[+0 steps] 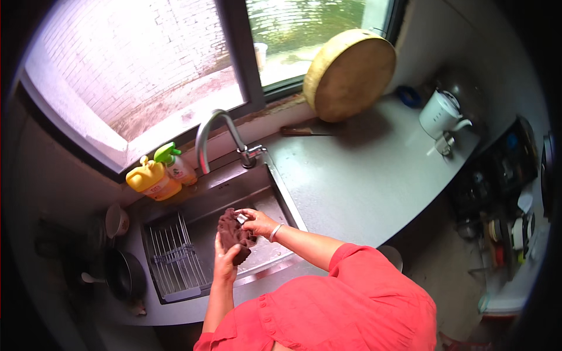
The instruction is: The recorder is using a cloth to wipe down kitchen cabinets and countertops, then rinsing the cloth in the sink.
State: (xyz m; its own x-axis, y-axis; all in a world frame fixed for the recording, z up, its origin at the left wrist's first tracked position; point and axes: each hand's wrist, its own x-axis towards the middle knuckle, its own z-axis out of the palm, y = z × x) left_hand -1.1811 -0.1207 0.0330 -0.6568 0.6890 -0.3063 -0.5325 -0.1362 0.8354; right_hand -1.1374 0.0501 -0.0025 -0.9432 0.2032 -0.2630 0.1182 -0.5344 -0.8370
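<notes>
Over the stainless steel sink (pixel 259 202), my left hand (pixel 226 261) grips the lower left side of a bunched dark brown cloth (pixel 232 232). Between the thumb and fingers of my right hand (pixel 260 224) is a small white object (pixel 242 218), perhaps a piece of soap, held against the cloth's upper right side. The curved metal faucet (pixel 219 116) stands behind the sink; whether water runs from it cannot be seen. A metal drying rack (pixel 175 259) lies across the sink's left part.
A yellow jug (pixel 153 180) and a green-topped spray bottle (pixel 178 166) stand behind the sink. A black pan (pixel 125 274) sits at left. On the right counter are a knife (pixel 303 131), a round wooden board (pixel 355 79) leaning by the window, a white kettle (pixel 440 115) and a metal cup (pixel 444 144).
</notes>
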